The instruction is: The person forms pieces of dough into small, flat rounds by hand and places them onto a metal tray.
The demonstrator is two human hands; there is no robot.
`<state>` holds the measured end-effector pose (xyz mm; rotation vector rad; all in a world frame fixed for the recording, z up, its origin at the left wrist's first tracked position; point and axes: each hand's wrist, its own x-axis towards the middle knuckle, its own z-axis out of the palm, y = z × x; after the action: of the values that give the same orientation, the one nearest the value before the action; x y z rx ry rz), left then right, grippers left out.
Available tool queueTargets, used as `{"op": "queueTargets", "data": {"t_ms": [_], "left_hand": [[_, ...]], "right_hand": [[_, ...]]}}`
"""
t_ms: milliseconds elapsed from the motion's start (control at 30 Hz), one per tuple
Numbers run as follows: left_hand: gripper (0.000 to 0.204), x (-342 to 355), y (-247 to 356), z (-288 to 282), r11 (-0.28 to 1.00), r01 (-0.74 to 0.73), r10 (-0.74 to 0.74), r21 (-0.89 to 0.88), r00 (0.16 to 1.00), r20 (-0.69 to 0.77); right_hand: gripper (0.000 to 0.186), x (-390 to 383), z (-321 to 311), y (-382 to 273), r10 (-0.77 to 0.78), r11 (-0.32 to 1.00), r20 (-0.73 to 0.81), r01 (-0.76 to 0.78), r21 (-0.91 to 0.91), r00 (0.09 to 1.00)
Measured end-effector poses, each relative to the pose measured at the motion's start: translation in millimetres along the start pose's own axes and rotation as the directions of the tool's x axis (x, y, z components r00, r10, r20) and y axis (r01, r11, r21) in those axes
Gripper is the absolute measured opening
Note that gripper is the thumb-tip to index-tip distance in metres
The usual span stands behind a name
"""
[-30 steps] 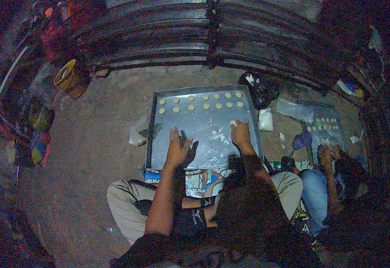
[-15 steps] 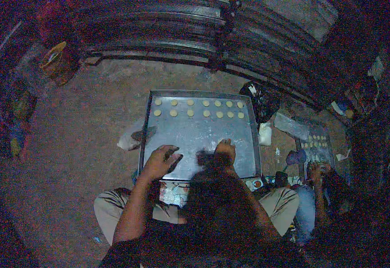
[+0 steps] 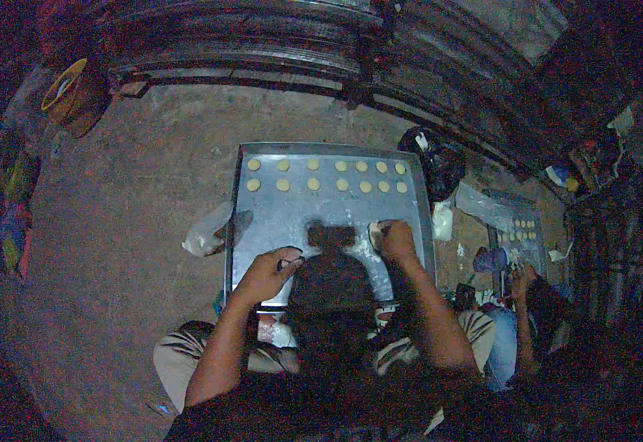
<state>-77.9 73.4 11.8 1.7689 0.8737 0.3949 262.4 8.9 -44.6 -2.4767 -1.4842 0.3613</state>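
A wide metal baking tray [image 3: 277, 221] lies in front of me, its surface dusted with white powder in places. Two rows of flat, pale dough rounds [image 3: 313, 184] run along its far part. Over the near left of the tray, my left hand [image 3: 270, 274] has its fingers curled toward the thumb; whatever they may hold is hidden. My right hand [image 3: 399, 241] is closed above the right half of the tray. A pale bit [image 3: 375, 234] shows at its fingertips, too blurred to name. My shadow falls across the tray's near middle.
A clear plastic bag [image 3: 205, 234] lies left of the tray. Beyond its right corner sit a black bag [image 3: 443, 168] and a white bag [image 3: 443, 219]. At the right, another person's hand [image 3: 522, 281] is at a second tray [image 3: 517, 202] with dough rounds. A yellowish bucket [image 3: 75, 99] stands far left.
My right hand has moved to the right over the tray, and a pale bit now shows at its fingertips. The fingers of my left hand have drawn closer to the thumb.
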Motion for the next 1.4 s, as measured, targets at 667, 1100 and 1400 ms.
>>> {"op": "queueTargets", "data": {"t_ms": [667,1100,1400], "left_hand": [[0.031,6.0,-1.7,-0.5,0.984,-0.114,0.109,0.137,0.993,0.038],[0.033,-20.2,-23.9,16.8,0.997,-0.063,0.074,0.052,0.967,-0.245],[0.030,-70.0,47.5,65.7,0.918,-0.278,0.350,0.282,0.903,-0.250]], "right_hand": [[0.030,-72.2,9.3,-76.2,-0.328,0.932,0.125,0.342,-0.120,0.936],[0.036,-81.6,31.7,4.5,-0.017,0.745,-0.215,0.155,0.649,0.977],[0.036,-241.8,-127.2,-51.8,0.215,0.024,-0.019,0.014,1.000,0.976]]}}
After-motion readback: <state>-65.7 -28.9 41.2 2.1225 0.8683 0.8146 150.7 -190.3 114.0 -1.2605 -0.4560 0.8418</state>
